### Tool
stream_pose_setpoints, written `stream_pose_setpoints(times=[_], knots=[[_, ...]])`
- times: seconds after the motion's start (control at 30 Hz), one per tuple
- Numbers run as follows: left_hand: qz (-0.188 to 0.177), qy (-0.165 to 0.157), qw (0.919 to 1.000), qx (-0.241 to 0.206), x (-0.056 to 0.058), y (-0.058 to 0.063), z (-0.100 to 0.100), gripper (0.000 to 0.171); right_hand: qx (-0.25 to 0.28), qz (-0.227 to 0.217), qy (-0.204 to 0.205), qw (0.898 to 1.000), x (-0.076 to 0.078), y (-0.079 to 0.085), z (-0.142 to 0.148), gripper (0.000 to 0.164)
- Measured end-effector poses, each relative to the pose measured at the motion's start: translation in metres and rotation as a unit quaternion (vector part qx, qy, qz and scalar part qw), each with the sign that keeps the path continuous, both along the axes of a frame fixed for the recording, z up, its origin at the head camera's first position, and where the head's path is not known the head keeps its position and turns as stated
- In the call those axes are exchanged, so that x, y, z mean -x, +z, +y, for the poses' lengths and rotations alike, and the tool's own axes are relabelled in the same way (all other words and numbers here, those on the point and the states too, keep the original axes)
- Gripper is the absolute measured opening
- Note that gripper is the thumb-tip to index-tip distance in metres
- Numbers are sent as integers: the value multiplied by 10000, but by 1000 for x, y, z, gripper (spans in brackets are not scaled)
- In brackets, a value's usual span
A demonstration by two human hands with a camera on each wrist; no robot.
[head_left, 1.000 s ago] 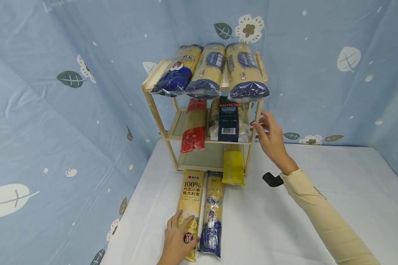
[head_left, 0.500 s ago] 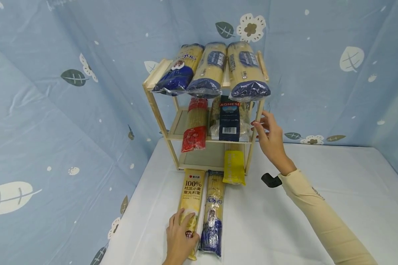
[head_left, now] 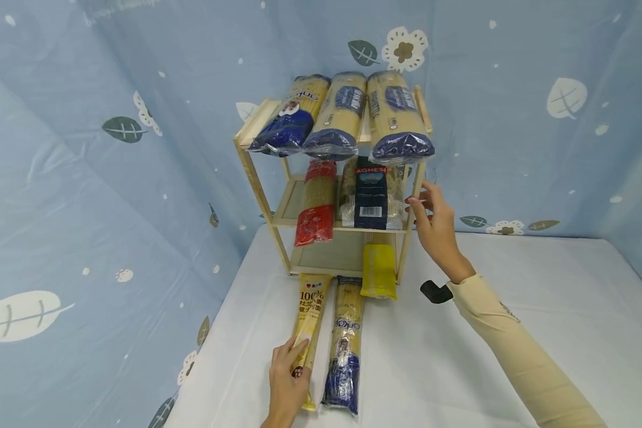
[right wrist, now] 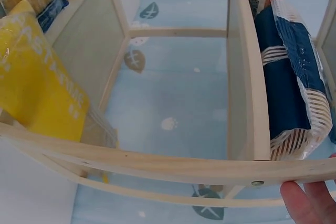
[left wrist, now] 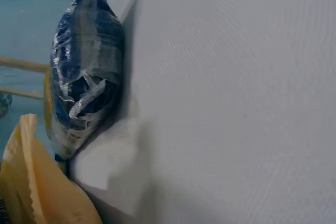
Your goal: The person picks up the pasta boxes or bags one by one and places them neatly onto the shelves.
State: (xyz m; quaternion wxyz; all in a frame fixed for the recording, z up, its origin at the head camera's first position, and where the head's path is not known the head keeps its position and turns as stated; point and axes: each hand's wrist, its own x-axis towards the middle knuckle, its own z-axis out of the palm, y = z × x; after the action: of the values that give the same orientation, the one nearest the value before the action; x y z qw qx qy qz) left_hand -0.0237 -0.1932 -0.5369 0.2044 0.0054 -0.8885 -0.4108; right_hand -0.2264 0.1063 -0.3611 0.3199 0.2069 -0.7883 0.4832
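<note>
A yellow packet of spaghetti (head_left: 310, 309) lies in front of the rack, turned partly onto its edge; my left hand (head_left: 288, 380) grips its near part. The packet's crimped end (left wrist: 47, 182) fills the lower left of the left wrist view, where no hand shows. Beside it lies a blue-ended spaghetti packet (head_left: 345, 345). On the right, my right hand (head_left: 436, 223) holds the front post of the wooden rack (head_left: 270, 223), thumb in front and fingers behind. The right wrist view has fingertips (right wrist: 299, 203) against that post (right wrist: 157, 163).
Three spaghetti packets (head_left: 336, 116) lie on the top shelf. The middle shelf holds a red packet (head_left: 314, 202) and a dark blue pasta bag (head_left: 371, 193). A yellow-ended packet (head_left: 378, 270) sticks out of the bottom shelf. A black pipe-shaped object (head_left: 436, 292) shows near the right wrist.
The yellow spaghetti packet has rolled from flat onto its edge in my left hand, its near end shifting left. My right hand has stayed on the post.
</note>
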Motion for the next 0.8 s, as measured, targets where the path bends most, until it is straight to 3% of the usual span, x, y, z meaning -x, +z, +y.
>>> stream_pose_setpoints(times=[0.23,0.43,0.8], knots=[[68,193,9990,-392,-3,9,-1,58,29,49,36,10000,0,0,1,34],[323,124,9979,-550,-2,19,2,59,-28,106,-87,9999,1,0,2,35],[1230,-156,9911,-492,17,32,1,60,22,102,-9,9999,-1,0,0,35]])
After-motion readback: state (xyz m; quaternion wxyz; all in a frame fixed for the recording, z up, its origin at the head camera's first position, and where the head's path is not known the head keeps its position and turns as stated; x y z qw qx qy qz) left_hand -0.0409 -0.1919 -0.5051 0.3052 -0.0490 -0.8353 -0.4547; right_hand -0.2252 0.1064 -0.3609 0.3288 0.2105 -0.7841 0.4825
